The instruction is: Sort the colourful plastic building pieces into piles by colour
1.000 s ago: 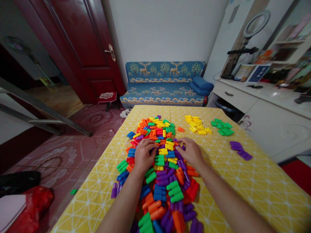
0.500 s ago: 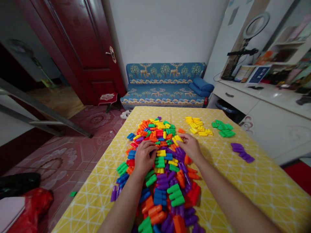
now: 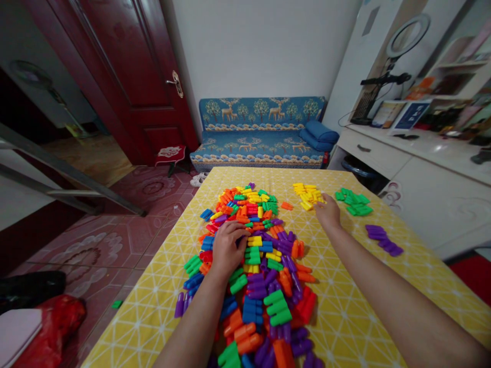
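Observation:
A long heap of mixed plastic blocks [image 3: 252, 255] in red, orange, yellow, green, blue and purple lies on the yellow patterned tablecloth. My left hand [image 3: 229, 245] rests on the left side of this heap, fingers curled; whatever is under them is hidden. My right hand [image 3: 328, 212] is at the right edge of a small pile of yellow blocks [image 3: 307, 195], its fingertips against yellow pieces; whether it still grips one is not clear. Further right are a pile of green blocks [image 3: 353, 202] and a group of purple blocks [image 3: 383, 240]. One orange block [image 3: 286, 206] lies between heap and yellow pile.
The table [image 3: 153, 306] reaches toward a blue patterned sofa [image 3: 261, 140]. On the right stands a white dresser [image 3: 429, 189] with a ring light [image 3: 408, 36]. A dark red door [image 3: 141, 66] and a metal ladder frame [image 3: 72, 171] are at the left.
My right hand has moved right from the mixed heap to the yellow pile, and the yellow block it held has left the heap. My left hand has stayed in place.

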A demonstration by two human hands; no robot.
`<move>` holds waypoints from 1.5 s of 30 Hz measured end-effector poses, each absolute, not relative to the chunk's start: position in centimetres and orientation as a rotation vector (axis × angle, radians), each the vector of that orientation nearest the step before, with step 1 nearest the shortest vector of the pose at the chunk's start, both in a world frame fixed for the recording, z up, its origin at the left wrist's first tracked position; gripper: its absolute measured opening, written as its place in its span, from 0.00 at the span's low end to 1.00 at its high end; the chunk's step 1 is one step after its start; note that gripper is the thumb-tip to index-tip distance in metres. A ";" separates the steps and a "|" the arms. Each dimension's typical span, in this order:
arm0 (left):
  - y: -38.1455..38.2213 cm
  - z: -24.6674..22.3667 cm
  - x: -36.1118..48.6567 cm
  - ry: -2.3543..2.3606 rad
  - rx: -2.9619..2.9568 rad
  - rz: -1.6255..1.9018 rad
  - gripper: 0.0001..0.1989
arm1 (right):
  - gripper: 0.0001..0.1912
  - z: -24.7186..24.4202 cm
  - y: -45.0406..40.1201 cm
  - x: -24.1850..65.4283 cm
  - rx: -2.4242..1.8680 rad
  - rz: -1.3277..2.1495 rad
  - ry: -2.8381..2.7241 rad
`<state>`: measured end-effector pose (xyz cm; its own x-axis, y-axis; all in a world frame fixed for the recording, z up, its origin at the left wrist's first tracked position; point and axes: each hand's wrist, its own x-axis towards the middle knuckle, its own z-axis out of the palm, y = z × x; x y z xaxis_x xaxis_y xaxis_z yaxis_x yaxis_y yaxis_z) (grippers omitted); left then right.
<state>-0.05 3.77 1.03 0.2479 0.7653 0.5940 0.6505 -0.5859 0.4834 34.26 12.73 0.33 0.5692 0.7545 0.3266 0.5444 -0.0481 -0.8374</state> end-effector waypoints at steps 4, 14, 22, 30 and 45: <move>3.7 1.1 0.0 1.360 2.367 1.251 0.08 | 0.19 1.2 9.8 29.3 -1.592 0.371 -1.337; 3.7 1.2 0.0 1.359 2.365 1.254 0.08 | 0.22 4.8 2.6 19.2 -1.483 0.556 -2.200; 3.8 1.1 0.0 1.352 2.355 1.276 0.08 | 0.15 3.9 3.1 18.2 -1.537 0.576 -2.185; 3.3 2.0 0.0 1.346 2.313 1.252 0.10 | 0.15 3.1 3.4 18.4 -1.220 1.249 -1.191; 3.6 1.5 0.2 1.366 2.369 1.259 0.06 | 0.14 0.0 10.9 35.6 -1.389 0.524 -0.640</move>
<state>0.15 3.57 1.53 0.2418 0.7657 0.5960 0.6564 -0.5814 0.4807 35.56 10.95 -0.01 0.7261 0.6797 0.1039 0.0316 0.1179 -0.9925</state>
